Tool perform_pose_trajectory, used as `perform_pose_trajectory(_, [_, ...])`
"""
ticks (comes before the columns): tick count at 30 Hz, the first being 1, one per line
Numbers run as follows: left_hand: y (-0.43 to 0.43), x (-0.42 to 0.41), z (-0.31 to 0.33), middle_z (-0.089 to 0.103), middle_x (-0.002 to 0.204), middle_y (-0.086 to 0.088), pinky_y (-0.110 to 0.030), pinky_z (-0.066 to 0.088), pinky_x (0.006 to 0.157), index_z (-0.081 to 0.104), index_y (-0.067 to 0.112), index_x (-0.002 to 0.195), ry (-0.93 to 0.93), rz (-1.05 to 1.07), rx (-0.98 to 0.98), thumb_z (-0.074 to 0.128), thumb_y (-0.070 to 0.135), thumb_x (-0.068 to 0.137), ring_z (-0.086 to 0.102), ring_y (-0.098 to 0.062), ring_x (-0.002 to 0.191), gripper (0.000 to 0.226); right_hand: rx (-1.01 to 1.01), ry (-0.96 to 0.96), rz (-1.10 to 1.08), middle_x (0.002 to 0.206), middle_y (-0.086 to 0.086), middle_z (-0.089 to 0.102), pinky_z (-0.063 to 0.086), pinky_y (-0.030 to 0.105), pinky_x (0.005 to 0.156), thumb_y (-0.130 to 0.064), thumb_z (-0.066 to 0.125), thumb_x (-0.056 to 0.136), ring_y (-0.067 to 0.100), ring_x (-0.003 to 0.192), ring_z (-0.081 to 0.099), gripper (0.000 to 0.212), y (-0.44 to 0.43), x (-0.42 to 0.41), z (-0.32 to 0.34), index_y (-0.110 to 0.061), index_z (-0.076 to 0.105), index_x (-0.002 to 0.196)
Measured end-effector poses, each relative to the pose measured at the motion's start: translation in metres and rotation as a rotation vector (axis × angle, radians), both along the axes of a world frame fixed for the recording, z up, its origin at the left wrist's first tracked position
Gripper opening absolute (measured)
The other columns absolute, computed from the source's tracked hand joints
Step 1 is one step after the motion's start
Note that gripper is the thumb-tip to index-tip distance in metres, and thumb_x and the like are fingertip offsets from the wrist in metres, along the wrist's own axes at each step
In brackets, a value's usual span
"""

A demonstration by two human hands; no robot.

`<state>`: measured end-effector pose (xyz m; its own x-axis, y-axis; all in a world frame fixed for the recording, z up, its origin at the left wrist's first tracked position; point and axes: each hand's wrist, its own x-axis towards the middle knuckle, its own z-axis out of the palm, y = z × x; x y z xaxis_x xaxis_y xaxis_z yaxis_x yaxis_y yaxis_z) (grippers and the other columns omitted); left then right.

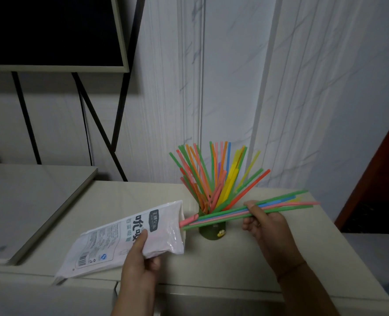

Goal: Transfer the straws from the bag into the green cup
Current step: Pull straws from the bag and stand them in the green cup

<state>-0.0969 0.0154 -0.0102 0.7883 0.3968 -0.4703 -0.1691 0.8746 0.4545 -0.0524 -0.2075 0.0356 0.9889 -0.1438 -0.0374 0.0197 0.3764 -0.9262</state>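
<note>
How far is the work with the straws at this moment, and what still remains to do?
Done: many straws already stand fanned in the green cup. In hand: the right hand grips a bundle of straws, its ends at the mouth of the bag, which the left hand holds. Left: this bundle must go into the cup; whether the bag holds more cannot be seen.

Glossy crinkled plastic bag [120, 238]; smooth plastic straws [280, 205]; matt countertop [234, 265].

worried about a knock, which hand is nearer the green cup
Right. The right hand grips straws just right of the green cup; the left hand holds the bag farther left.
</note>
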Motion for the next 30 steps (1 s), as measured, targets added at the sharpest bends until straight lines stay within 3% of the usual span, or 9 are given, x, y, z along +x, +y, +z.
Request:
perform_pose_trajectory(13, [0.009,-0.002,-0.002,0.073,0.064,0.005,-0.027,0.055,0.063,0.061,0.017,0.09,0.004,0.011,0.03,0.056,0.001,0.088,0.07,-0.006,0.057,0.017,-0.131,-0.113,-0.221,0.042,0.002,0.058,0.049,0.015,0.042,-0.006,0.06,0.087,0.007,0.037,0.056,0.01,-0.034,0.021,0.019,0.002,0.062,0.083])
perform_pose_trajectory(17, [0.007,-0.002,-0.004,0.074,0.067,0.005,-0.028,0.057,0.06,0.062,0.017,0.093,-0.001,0.002,0.027,0.056,0.001,0.088,0.07,-0.006,0.059,0.018,-0.273,-0.166,-0.243,0.043,0.001,0.059,0.051,0.016,0.044,-0.01,0.061,0.088,0.007,0.036,0.057,0.015,-0.028,0.029,0.03,0.004,0.064,0.084])
perform_pose_trajectory(19, [0.006,-0.002,-0.005,0.074,0.067,0.005,-0.028,0.057,0.06,0.062,0.018,0.093,0.006,-0.002,0.022,0.057,0.001,0.088,0.07,-0.006,0.059,0.018,-0.373,-0.191,-0.238,0.051,0.009,0.06,0.052,0.017,0.046,-0.012,0.061,0.088,0.007,0.038,0.058,0.015,-0.023,0.033,0.035,0.002,0.065,0.083])
perform_pose_trajectory(23, [0.006,-0.003,-0.005,0.075,0.07,0.004,-0.029,0.058,0.06,0.063,0.017,0.097,0.002,-0.009,0.009,0.059,0.001,0.087,0.071,-0.007,0.062,0.019,-0.604,-0.183,-0.181,0.058,0.012,0.064,0.056,0.029,0.057,-0.014,0.061,0.086,0.009,0.042,0.061,0.016,-0.013,0.041,0.036,0.0,0.066,0.08])
perform_pose_trajectory(27, [0.001,-0.003,-0.006,0.075,0.072,0.003,-0.03,0.059,0.058,0.062,0.017,0.101,0.012,-0.013,0.014,0.061,0.0,0.085,0.072,-0.009,0.063,0.024,-0.749,-0.147,-0.094,0.055,0.007,0.063,0.049,0.014,0.046,-0.013,0.06,0.086,0.005,0.037,0.059,0.014,0.002,0.048,0.026,-0.004,0.067,0.079])
perform_pose_trajectory(30, [-0.007,-0.004,-0.005,0.075,0.072,0.003,-0.032,0.057,0.063,0.062,0.017,0.101,0.016,-0.027,0.033,0.061,0.0,0.084,0.072,-0.009,0.063,0.024,-0.815,-0.088,-0.03,0.053,0.006,0.063,0.052,0.018,0.048,-0.014,0.06,0.085,0.005,0.037,0.058,0.018,0.012,0.053,0.013,0.0,0.068,0.077])
